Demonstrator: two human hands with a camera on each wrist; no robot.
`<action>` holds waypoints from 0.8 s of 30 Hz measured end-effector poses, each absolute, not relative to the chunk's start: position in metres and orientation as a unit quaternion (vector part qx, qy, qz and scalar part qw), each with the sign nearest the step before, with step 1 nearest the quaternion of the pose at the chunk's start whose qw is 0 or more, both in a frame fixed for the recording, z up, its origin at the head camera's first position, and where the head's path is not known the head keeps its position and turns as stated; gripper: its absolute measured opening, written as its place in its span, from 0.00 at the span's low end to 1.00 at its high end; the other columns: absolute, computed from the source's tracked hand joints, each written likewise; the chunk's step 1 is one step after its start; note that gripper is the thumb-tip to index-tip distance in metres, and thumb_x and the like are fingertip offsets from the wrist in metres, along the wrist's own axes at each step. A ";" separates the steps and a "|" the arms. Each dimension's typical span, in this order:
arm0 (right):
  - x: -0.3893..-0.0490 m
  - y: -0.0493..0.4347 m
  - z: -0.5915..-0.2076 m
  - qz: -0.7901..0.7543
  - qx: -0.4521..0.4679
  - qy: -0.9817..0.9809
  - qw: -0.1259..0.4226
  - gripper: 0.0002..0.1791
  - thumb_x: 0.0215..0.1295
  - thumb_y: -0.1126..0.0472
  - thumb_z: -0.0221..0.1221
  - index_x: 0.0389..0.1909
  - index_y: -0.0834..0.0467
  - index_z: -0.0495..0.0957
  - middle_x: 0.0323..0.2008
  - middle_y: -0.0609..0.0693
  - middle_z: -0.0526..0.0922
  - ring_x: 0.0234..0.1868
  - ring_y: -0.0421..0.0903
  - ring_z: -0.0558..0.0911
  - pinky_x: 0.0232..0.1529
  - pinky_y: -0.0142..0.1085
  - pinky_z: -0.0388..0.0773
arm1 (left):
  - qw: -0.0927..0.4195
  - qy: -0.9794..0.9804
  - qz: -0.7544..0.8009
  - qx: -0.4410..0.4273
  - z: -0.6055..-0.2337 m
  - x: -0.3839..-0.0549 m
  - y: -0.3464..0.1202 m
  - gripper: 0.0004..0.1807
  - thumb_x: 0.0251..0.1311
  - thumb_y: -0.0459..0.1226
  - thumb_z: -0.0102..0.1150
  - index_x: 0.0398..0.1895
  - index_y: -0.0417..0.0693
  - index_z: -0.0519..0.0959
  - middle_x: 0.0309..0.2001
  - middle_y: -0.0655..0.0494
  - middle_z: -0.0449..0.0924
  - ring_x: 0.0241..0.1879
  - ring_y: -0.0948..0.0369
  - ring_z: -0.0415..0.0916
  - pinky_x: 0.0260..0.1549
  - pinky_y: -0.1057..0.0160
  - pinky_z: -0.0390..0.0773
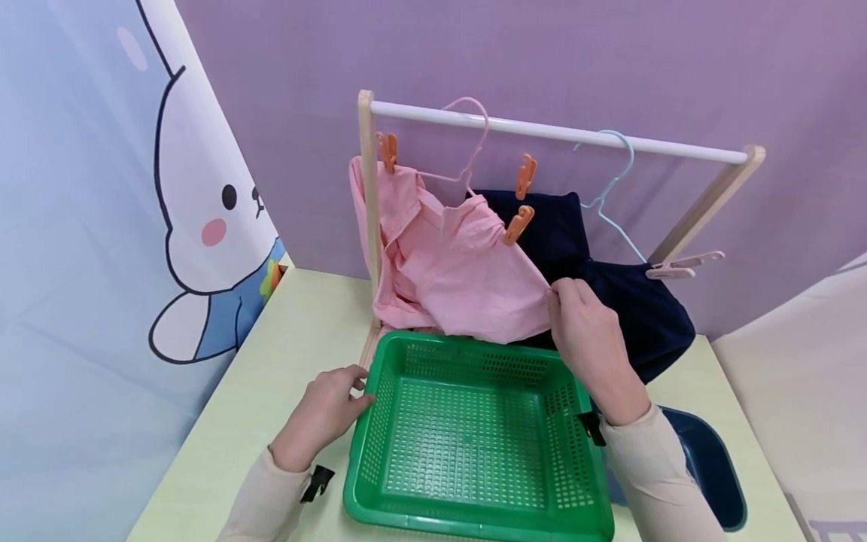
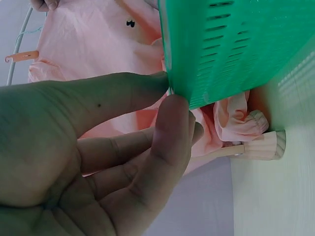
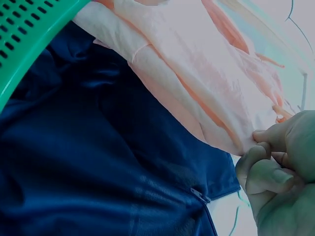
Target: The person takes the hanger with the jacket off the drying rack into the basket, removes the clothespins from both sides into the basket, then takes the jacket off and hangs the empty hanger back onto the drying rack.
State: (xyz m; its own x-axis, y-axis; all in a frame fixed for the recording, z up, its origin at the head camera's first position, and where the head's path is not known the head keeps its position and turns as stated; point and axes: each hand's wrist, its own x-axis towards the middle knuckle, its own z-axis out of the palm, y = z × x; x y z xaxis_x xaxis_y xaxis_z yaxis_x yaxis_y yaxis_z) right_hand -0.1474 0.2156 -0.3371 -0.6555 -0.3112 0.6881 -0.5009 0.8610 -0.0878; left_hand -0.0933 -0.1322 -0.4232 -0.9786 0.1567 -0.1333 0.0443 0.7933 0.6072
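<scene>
My right hand (image 1: 591, 342) pinches the edge of a pink shirt (image 1: 474, 278) between thumb and fingers, drawing the cloth out to the right. The right wrist view shows the pinched fabric (image 3: 197, 93) up close. At the left rim of a green plastic basket (image 1: 467, 433), my left hand (image 1: 328, 410) holds the edge with thumb and fingertip, as the left wrist view shows at the basket's rim (image 2: 170, 54). The shirt hangs on a pink hanger (image 1: 470, 150), with orange clips (image 1: 518, 224) on it. Nothing lies in the basket.
A white rail (image 1: 555, 132) on wooden posts (image 1: 707, 199) stands behind the basket. A dark navy garment (image 1: 630, 309) hangs on a light blue hanger (image 1: 612, 181), with a pale clip (image 1: 684, 266) on it. A dark blue tub (image 1: 711, 467) sits at the right, partly behind the right forearm.
</scene>
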 end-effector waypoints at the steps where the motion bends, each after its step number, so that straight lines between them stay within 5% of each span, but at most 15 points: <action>1: -0.146 0.217 -0.336 0.136 0.225 -0.899 0.351 0.03 0.70 0.70 0.58 0.37 0.67 0.74 0.29 0.58 0.75 0.20 0.53 0.73 0.17 0.49 0.74 | 0.089 0.943 0.316 0.054 -0.423 -0.093 -0.132 0.19 0.60 0.32 0.68 0.54 0.34 0.79 0.40 0.46 0.84 0.37 0.53 0.83 0.32 0.54 0.84; 17: -0.115 0.253 -0.330 0.123 0.204 -0.895 0.376 0.07 0.65 0.73 0.62 0.41 0.70 0.76 0.34 0.64 0.79 0.25 0.58 0.78 0.24 0.53 0.81 | 0.098 0.945 0.307 0.052 -0.421 -0.095 -0.130 0.19 0.60 0.33 0.67 0.54 0.34 0.79 0.38 0.47 0.83 0.33 0.55 0.81 0.28 0.57 0.83; 24: -0.095 0.274 -0.329 0.111 0.178 -0.898 0.387 0.07 0.70 0.67 0.57 0.41 0.70 0.75 0.34 0.65 0.77 0.30 0.60 0.78 0.26 0.56 0.79 | 0.097 0.945 0.307 0.053 -0.422 -0.095 -0.130 0.19 0.60 0.33 0.67 0.54 0.34 0.79 0.38 0.47 0.84 0.33 0.56 0.81 0.28 0.57 0.83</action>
